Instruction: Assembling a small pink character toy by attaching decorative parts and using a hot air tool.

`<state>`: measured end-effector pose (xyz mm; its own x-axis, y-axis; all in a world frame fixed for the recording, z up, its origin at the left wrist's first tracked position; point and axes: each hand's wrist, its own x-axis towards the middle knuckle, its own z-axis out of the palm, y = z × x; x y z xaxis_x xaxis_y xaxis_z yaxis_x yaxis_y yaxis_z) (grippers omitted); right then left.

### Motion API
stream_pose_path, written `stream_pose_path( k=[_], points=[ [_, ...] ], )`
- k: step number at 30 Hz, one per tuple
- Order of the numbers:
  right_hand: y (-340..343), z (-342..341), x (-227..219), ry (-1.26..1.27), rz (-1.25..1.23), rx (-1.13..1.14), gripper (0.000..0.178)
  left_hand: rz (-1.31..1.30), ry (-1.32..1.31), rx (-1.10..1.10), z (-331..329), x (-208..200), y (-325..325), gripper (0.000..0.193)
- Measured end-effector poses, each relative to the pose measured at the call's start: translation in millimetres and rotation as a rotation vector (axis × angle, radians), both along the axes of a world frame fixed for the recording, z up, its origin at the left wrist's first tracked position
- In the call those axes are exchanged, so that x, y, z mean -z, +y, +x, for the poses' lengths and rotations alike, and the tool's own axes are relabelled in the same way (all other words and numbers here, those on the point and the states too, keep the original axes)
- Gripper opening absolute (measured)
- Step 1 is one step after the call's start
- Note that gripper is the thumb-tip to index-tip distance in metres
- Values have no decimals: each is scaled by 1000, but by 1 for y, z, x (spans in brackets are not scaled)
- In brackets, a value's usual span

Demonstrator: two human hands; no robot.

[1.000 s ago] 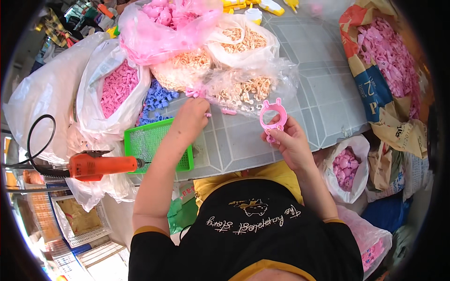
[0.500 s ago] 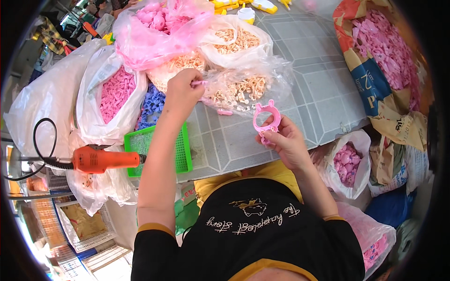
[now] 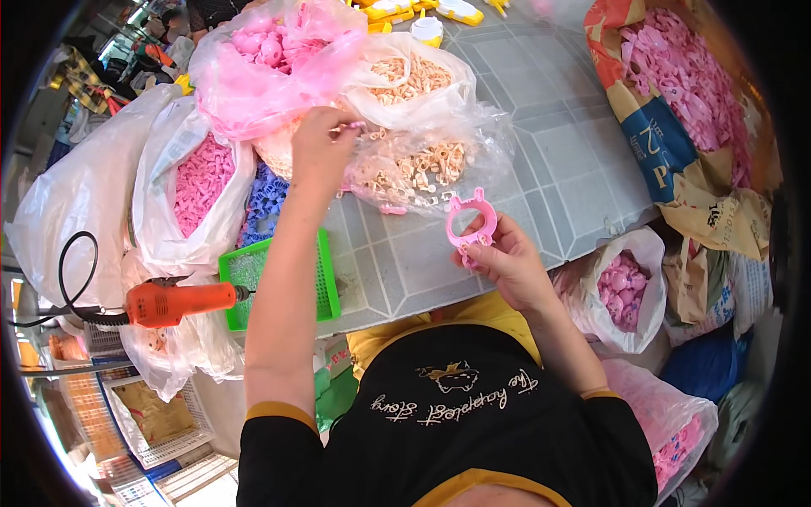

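Observation:
My right hand (image 3: 509, 264) grips a pink plastic ring (image 3: 472, 221) with small ear-like tabs, holding it upright near the table's front edge. My left hand (image 3: 319, 148) is raised over the bags, thumb and fingers closed on a small pink piece (image 3: 352, 127) that is mostly hidden by the fingertips. Just beyond the hands lies a clear bag of peach-coloured plastic clips (image 3: 431, 166). A small pink part (image 3: 392, 209) rests on the table by this bag.
An orange power screwdriver (image 3: 179, 303) hangs at left, next to a green basket (image 3: 329, 279). Around the grey table (image 3: 557, 160) stand a bag of pink parts (image 3: 203, 182), blue parts (image 3: 263, 203), a pink bag (image 3: 253, 93) and a paper sack (image 3: 667, 169).
My left hand has moved slightly away from me and left, still pinching the small piece. The whole view has shifted a little; my right hand keeps hold of the ring.

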<state>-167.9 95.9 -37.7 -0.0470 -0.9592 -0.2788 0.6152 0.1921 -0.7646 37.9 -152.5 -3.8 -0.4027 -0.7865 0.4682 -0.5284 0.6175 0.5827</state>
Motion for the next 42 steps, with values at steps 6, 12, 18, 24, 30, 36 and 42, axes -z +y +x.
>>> stream_pose_path(
  k=[6, 12, 18, 24, 30, 36, 42],
  points=[
    [-15, 2, -2, 56, -45, -11, 37, 465, 360, 80, 5, -28, 72, 21],
    [-16, 3, -2, 273, -238, -102, 41, 754, 496, 175, 10, -30, 132, 8],
    [-14, 4, -6, 1239, -998, 39, 37, 649, 422, 251, 16, -31, 155, 12],
    [-14, 8, -21, 1459, -1300, 133, 25, 608, 349, 266, 12, -40, 168, 16],
    [-13, 13, -23, 1480, -1303, 158, 24, 544, 332, 276, 12, -36, 167, 15],
    [-12, 13, -21, 1513, -1301, 166, 27, 340, 260, 337, 7, -38, 167, 16],
    [-12, 12, -20, 1513, -1310, 173, 29, 248, 248, 351, 4, -37, 170, 19]
  ],
)
